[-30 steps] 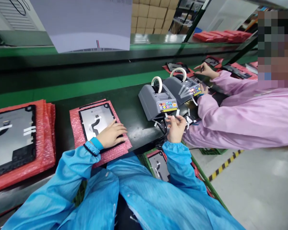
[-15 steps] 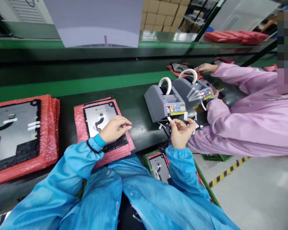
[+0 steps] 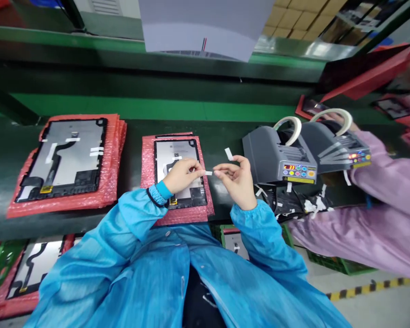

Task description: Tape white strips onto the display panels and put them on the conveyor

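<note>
My left hand (image 3: 184, 175) is over a tablet screen panel (image 3: 186, 148), its thumb and forefinger pinched on a short strip of white tape (image 3: 208, 173). The panel lies back side up on pink bubble wrap (image 3: 148, 159), partly hidden by that hand. Just to the right is my right hand (image 3: 237, 181), fingers bent, thumb tip close to the strip's free end. A second piece of white tape (image 3: 228, 154) sticks up from its raised forefinger. Right of this hand stands a grey tape dispenser (image 3: 264, 157) with a tape roll on top.
A stack of bubble-wrap bags (image 3: 119, 150) bearing another screen panel (image 3: 78, 159) lies at the left. A second dispenser (image 3: 314, 141) stands beside a co-worker's pink sleeve (image 3: 376, 159). Tape scraps (image 3: 314, 205) cling to dark cables at the table's edge. Green crates (image 3: 341, 264) are below.
My right hand has come away from the dispenser toward my left hand, carrying tape. My left hand, loose and empty before, now pinches one strip. The view has swung left.
</note>
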The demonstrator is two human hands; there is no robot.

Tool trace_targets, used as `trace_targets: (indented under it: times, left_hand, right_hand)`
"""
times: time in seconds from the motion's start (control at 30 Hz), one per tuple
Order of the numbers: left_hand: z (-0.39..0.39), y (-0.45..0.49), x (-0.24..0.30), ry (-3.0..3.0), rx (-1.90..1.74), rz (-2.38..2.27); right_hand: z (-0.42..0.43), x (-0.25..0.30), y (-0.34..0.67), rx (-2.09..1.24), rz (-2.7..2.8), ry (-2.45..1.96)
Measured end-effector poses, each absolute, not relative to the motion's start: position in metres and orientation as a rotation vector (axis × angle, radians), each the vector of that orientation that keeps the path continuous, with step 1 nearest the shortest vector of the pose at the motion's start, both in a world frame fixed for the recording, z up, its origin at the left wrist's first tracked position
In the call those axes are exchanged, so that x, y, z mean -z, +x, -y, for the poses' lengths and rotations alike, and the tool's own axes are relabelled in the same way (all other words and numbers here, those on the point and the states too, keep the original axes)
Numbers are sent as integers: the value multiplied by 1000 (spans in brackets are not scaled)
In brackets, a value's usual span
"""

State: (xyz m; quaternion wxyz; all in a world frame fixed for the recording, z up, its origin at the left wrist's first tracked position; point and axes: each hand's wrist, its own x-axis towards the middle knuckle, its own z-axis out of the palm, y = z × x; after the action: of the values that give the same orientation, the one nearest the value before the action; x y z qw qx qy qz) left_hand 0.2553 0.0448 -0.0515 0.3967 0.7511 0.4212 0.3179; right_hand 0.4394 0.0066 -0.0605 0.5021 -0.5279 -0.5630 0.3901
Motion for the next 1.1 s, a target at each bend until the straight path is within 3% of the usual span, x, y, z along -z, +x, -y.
trace_targets:
  times: [0.27, 0.63, 1.1]
  left_hand:
    - [-47, 249, 57, 1728, -823, -1170]
    - [-52, 263, 68, 2066, -455, -1603]
    - [-48, 268, 74, 2188, -385, -1601]
  right_hand:
    - [-23, 67, 428, -1207, 1262, -1201]
    - [-44, 95, 425, -1150, 1342, -1406]
    - [-51, 103, 428, -1180, 1393, -1495]
